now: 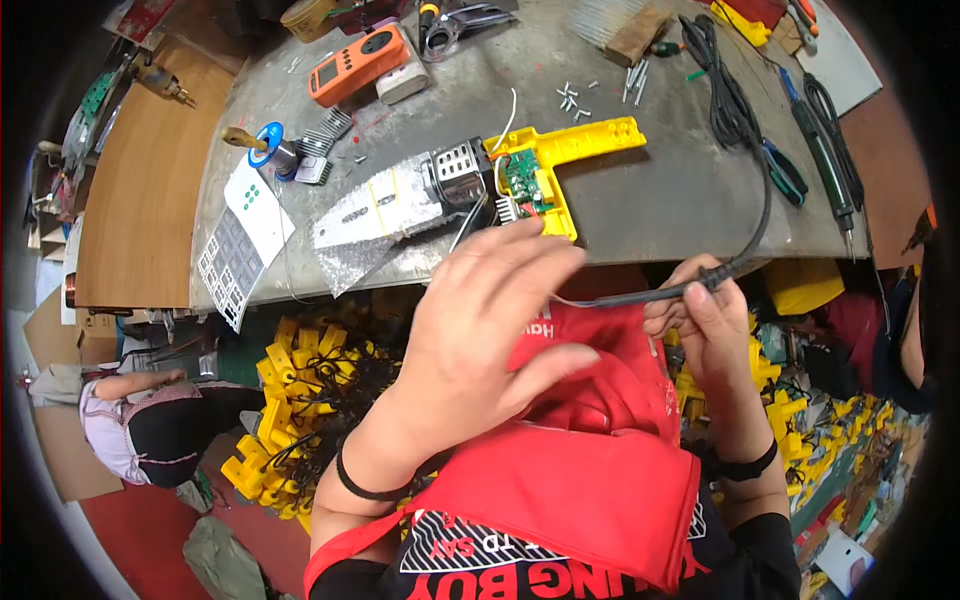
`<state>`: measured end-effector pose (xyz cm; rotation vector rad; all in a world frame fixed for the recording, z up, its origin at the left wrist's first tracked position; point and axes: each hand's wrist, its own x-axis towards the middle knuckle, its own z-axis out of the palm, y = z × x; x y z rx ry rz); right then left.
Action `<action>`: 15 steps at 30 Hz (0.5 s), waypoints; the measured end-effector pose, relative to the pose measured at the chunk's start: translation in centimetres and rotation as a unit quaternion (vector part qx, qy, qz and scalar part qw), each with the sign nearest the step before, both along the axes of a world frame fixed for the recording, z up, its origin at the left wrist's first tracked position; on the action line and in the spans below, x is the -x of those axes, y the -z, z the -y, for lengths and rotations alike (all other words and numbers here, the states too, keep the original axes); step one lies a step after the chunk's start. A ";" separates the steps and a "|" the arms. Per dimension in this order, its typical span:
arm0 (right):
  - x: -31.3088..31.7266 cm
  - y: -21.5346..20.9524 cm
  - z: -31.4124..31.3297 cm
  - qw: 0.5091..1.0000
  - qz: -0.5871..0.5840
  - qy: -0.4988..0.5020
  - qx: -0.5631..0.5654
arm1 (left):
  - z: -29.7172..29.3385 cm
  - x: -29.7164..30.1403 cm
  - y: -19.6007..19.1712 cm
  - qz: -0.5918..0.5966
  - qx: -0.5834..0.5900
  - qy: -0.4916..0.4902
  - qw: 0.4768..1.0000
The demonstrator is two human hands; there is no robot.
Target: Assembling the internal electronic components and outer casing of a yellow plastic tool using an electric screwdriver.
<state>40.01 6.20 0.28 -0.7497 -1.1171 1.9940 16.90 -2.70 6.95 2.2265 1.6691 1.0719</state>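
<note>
My right hand (708,310) is closed round a black power cable (640,297) at its thicker strain-relief sleeve, just off the bench's front edge. The cable's thin wire end points left and passes behind my left hand (485,325), which is raised with its fingers stretched out and nothing seen in it. Beyond the left fingertips lies an opened yellow pistol-shaped tool housing (590,142). Inside it sit a green circuit board (522,175) and loose wires. A perforated metal guard (459,165) joins the housing to a front part wrapped in clear bubble film (385,205).
On the grey bench (660,210) are an orange meter (358,66), a solder spool (272,150), a label sheet (240,235), loose screws (571,98), pliers (785,172) and a soldering iron (825,150). Yellow housings (285,400) are heaped below. Another person (165,425) is at far left.
</note>
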 end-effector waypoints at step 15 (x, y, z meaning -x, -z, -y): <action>3.0 -4.5 -2.3 0.780 0.306 -0.079 -0.540 | -3.7 -1.5 -0.2 -0.209 0.055 0.060 0.974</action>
